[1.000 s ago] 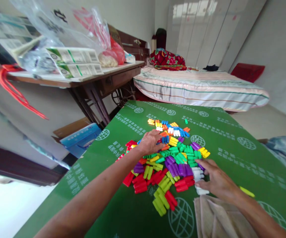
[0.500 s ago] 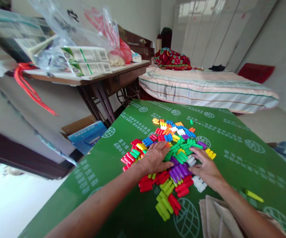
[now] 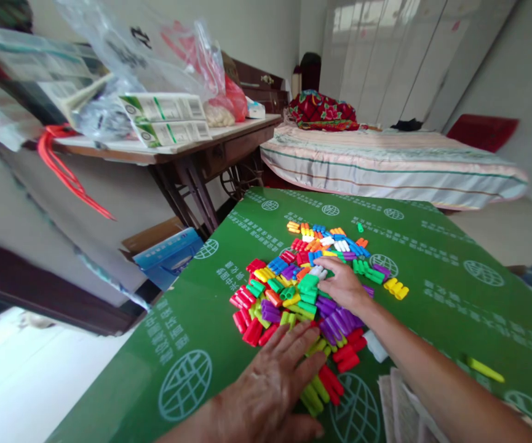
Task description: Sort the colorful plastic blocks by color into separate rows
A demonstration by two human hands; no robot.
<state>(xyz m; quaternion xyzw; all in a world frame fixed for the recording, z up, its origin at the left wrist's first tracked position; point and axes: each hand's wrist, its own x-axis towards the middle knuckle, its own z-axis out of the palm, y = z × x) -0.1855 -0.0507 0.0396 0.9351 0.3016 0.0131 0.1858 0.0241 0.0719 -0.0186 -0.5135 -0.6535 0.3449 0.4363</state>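
Head view: blocks (image 3: 307,284) are being pressed under left hand (image 3: 270,387) and right hand (image 3: 342,286), both spread flat; likely light, stiff, best pinched sidewise.

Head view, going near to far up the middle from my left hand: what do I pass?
The left hand spread flat → pile of multicoloured plastic pegs with the right hand on it → far edge of the green printed tabletop → striped mattress → white wardrobe doors.
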